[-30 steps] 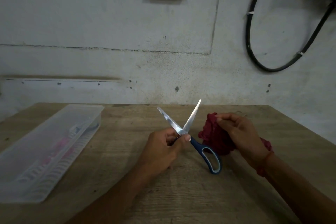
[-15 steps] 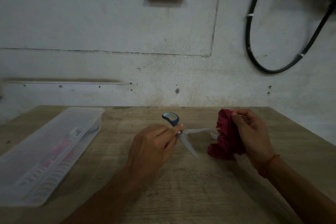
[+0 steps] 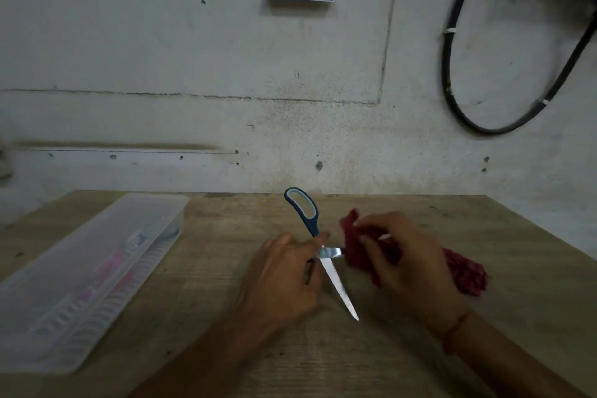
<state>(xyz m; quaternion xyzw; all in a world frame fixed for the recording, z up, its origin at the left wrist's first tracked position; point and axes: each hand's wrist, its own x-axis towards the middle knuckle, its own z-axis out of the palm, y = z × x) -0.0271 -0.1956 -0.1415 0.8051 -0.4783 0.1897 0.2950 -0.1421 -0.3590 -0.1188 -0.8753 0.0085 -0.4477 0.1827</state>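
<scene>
My left hand (image 3: 284, 278) grips the scissors (image 3: 335, 283) near the pivot, blades spread. One blade points right, reaching the cloth (image 3: 353, 245) bunched in my right hand (image 3: 410, 265).

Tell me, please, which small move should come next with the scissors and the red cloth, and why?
Probably draw the right hand with the red cloth outward along the blade it covers. The left hand holds the scissors open near the pivot; one blade enters the cloth, the other points bare toward the person.
</scene>
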